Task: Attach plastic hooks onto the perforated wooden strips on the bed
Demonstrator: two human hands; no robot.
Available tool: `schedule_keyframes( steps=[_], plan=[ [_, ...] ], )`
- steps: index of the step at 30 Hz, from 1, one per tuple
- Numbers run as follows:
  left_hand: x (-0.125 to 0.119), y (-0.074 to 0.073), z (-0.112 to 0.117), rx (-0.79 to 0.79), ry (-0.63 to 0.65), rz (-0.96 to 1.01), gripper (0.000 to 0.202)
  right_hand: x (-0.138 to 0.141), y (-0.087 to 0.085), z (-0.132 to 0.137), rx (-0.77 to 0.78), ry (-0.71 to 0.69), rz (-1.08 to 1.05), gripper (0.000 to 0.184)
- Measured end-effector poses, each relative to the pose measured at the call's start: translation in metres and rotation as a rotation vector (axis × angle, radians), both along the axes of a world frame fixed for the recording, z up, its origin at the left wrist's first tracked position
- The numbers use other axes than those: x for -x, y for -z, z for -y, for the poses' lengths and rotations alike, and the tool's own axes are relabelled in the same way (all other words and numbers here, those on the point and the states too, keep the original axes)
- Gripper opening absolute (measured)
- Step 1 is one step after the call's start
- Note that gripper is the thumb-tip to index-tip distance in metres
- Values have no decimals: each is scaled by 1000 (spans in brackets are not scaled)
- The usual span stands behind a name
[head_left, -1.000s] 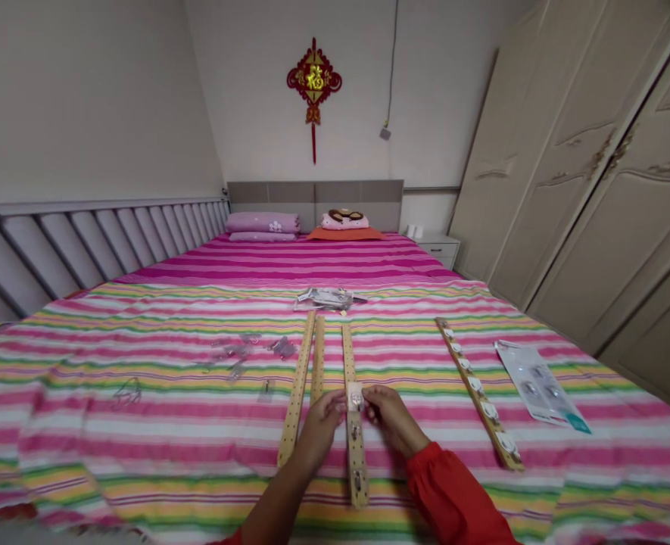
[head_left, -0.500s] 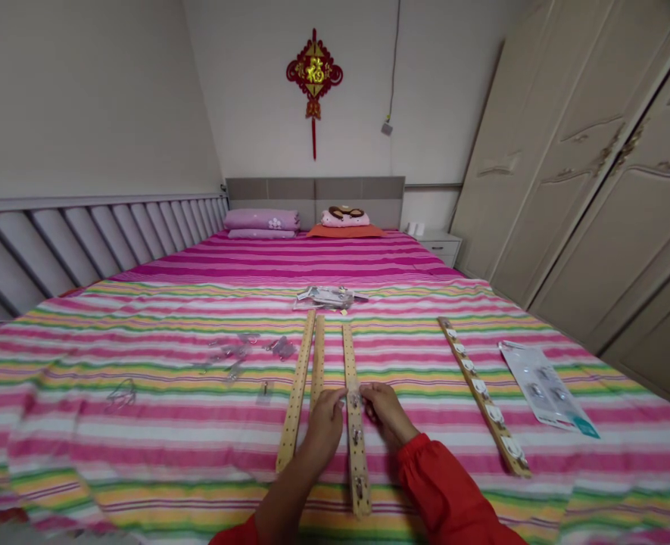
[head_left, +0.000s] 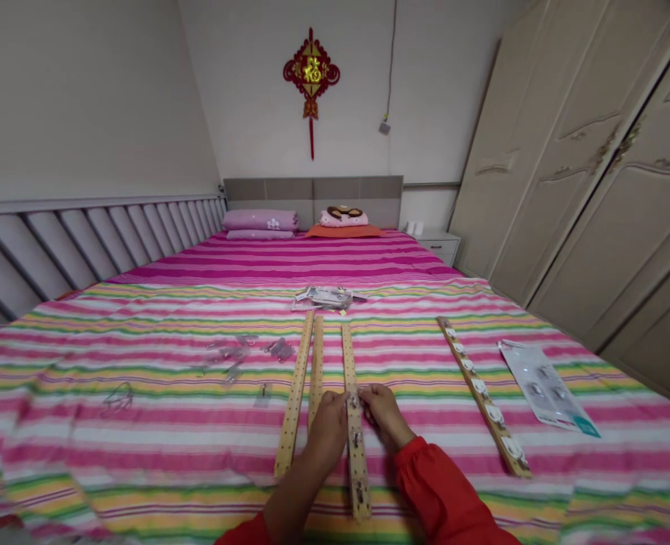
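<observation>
A perforated wooden strip lies lengthwise in front of me, with several small clear-backed metal hooks along its near half. My left hand is at its left edge, thumb and fingers closed at the side of the farthest hook. From the right, my right hand has its fingertips pinched at that hook's other side. Two more hooks, a middle hook and a near hook, sit closer to me on the strip. Left of it lie two bare strips, an outer strip and an inner strip, partly behind my left hand.
On the right, another strip carries several white hooks beside a clear package. Loose clear hooks and a single hook lie left. Packaging is farther back on the striped bedspread.
My left hand has shifted slightly right, closer against the strip and hook. The right hand stays nearly in place at the hook, and the view has moved a little.
</observation>
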State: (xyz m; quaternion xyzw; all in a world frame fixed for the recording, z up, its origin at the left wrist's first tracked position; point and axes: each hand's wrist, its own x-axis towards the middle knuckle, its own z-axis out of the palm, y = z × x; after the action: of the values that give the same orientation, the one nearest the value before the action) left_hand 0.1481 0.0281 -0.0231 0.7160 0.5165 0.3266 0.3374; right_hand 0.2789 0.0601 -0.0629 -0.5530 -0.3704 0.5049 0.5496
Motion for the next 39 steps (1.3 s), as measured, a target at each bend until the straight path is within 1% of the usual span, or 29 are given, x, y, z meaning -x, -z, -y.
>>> schedule_keyframes(
  steps=[3,7,14,18,20,21,24,25,27,29,31,34,37,39],
  plan=[
    [-1,-2,1,-8,20,-87,40,0,4,0,-9,16,5,26],
    [-2,0,3,-29,-7,-97,38,-1,7,0,-11,25,22,26],
    [-5,4,5,-29,-47,19,33,-1,3,2,-27,32,19,32],
    [-1,-2,5,-62,-57,178,32,0,-3,9,-55,40,-12,38],
    [10,-8,5,-97,-92,266,33,-1,-6,13,-65,40,-55,41],
    [19,-11,4,-109,-131,302,33,-2,-7,15,-68,37,-85,43],
    [56,-14,-2,-129,-352,354,29,-6,-9,18,-73,20,-169,44],
    [70,-13,-5,-142,-439,347,28,-6,-9,18,-76,15,-184,44],
    [97,-7,-12,-177,-566,317,28,-7,-9,19,-86,9,-201,42],
    [118,2,-18,-172,-640,252,31,-7,-9,18,-99,11,-207,41],
    [131,10,-23,-153,-673,183,36,-7,-9,18,-108,17,-199,40],
    [138,16,-29,-146,-668,93,38,-6,-9,19,-115,25,-187,39],
    [138,15,-34,-155,-637,42,34,-6,-10,20,-119,29,-181,39],
    [139,12,-34,-141,-628,66,34,-6,-10,21,-120,30,-178,39]
  ],
)
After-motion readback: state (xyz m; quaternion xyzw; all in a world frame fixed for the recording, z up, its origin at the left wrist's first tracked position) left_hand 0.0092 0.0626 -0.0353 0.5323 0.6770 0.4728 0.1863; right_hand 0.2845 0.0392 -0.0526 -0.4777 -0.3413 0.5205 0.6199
